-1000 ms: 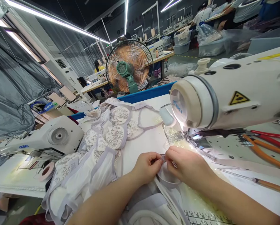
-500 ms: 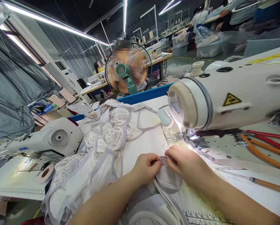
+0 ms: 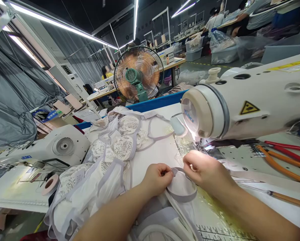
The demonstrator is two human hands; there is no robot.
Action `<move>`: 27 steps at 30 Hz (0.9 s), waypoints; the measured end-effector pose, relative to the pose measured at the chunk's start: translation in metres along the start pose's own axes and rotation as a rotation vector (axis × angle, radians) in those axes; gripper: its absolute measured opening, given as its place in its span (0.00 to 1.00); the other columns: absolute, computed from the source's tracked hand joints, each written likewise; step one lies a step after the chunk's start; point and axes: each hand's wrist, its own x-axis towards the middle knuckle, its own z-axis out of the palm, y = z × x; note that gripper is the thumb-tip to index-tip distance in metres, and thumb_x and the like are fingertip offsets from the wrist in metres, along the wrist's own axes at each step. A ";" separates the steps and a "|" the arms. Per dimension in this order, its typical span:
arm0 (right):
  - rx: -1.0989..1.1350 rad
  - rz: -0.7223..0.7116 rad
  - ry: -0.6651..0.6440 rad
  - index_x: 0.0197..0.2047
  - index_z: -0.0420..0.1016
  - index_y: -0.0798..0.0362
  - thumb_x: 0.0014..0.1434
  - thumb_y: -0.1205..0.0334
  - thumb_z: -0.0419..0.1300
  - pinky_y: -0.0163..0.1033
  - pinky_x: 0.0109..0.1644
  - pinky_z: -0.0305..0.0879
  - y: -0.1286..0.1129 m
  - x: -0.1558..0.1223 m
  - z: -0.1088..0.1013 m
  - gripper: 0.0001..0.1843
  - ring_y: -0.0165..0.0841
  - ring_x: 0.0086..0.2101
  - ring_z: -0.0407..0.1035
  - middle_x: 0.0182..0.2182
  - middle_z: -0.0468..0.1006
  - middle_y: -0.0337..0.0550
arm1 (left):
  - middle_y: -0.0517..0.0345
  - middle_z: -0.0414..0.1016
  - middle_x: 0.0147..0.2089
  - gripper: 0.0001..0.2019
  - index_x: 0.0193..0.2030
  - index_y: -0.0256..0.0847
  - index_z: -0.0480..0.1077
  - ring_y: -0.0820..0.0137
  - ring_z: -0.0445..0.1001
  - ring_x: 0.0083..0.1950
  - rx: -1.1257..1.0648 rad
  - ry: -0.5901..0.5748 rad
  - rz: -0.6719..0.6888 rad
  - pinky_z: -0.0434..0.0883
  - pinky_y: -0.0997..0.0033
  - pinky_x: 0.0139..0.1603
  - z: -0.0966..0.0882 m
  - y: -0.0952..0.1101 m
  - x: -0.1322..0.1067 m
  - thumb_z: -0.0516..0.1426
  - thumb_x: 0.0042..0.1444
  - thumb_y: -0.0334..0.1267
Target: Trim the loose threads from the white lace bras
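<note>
My left hand point(image 3: 158, 179) pinches the end of a pale grey elastic band between thumb and fingertips. The band belongs to a white bra point(image 3: 162, 219) with grey edging, bunched in front of me. From there the bra strap point(image 3: 182, 197) curves in a loop towards my right hand point(image 3: 206, 169), whose closed fingers grip its other side; the fingertips are partly hidden. Both hands are low over the white table, just in front of a sewing machine point(image 3: 205, 108) with its lamp lit. Left of my hands lies a pile of white lace bras point(image 3: 122, 147).
To the right lie orange-handled scissors point(image 3: 281, 162), a red-handled tool point(image 3: 287, 154) and a wooden-handled tool point(image 3: 289, 199). Another sewing machine point(image 3: 64, 145) and a tape roll point(image 3: 51, 184) stand at left. A fan point(image 3: 139, 75) is beyond the table's blue edge point(image 3: 160, 100).
My right hand has shifted slightly right and away from my left hand, widening the strap loop between them. My left hand has stayed nearly in place.
</note>
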 end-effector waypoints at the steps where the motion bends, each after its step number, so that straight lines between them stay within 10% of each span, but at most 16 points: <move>1: 0.002 0.012 0.014 0.20 0.58 0.50 0.52 0.67 0.49 0.34 0.23 0.52 0.000 0.000 -0.002 0.10 0.29 0.21 0.58 0.19 0.61 0.37 | 0.64 0.59 0.19 0.08 0.23 0.36 0.66 0.77 0.55 0.23 -0.007 0.001 -0.002 0.54 0.76 0.23 0.000 0.000 0.000 0.53 0.46 0.38; 8: 0.031 -0.128 -0.080 0.24 0.65 0.50 0.55 0.64 0.49 0.34 0.25 0.55 -0.005 -0.002 0.003 0.10 0.29 0.22 0.63 0.22 0.69 0.37 | 0.64 0.58 0.19 0.08 0.21 0.36 0.64 0.76 0.55 0.24 0.014 0.003 0.070 0.53 0.75 0.24 0.000 -0.002 0.000 0.52 0.45 0.38; 27: -0.003 0.059 -0.070 0.22 0.60 0.49 0.52 0.63 0.48 0.35 0.22 0.53 0.003 -0.001 0.005 0.09 0.31 0.20 0.60 0.20 0.65 0.38 | 0.64 0.56 0.18 0.07 0.20 0.37 0.62 0.76 0.54 0.23 -0.052 0.032 0.064 0.52 0.75 0.23 0.001 -0.009 0.002 0.51 0.45 0.36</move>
